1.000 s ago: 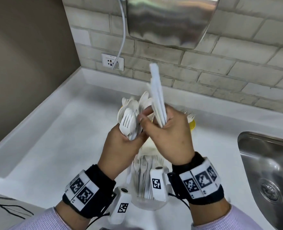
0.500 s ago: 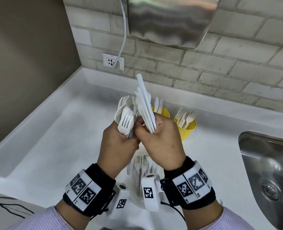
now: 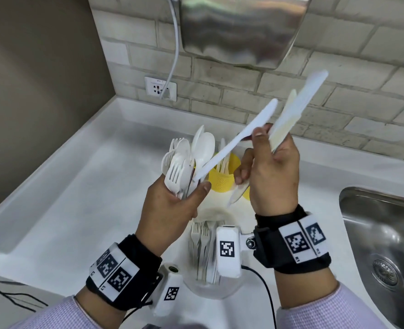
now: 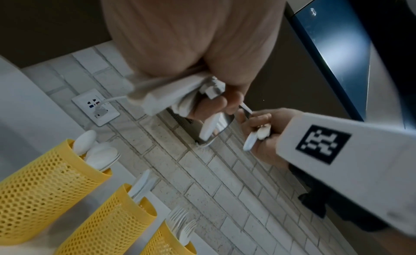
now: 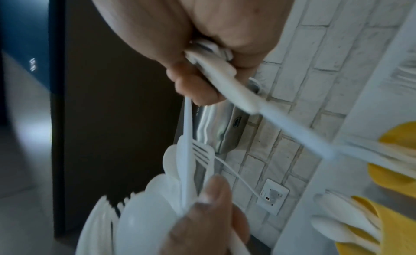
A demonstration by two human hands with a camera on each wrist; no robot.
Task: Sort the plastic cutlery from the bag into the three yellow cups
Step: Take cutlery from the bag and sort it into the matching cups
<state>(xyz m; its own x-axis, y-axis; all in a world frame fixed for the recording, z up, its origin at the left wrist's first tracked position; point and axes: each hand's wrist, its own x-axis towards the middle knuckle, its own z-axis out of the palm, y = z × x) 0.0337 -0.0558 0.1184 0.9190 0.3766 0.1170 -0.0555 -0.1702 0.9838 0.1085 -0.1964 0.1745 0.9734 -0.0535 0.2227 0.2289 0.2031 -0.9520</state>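
Your left hand (image 3: 170, 210) clutches a bunch of forks and spoons (image 3: 184, 160) above the yellow cups (image 3: 222, 179), while your right hand (image 3: 269, 176) grips several knives (image 3: 288, 115), one knife (image 3: 234, 141) bridging both.

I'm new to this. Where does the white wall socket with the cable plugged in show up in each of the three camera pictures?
Head view: wall socket sits upper left, on the brick wall above the counter's back corner.
Left wrist view: wall socket sits left of centre, above the yellow cups.
Right wrist view: wall socket sits lower right of centre, tilted.
Shared landmark: the steel hand dryer, whose cable runs to the socket.
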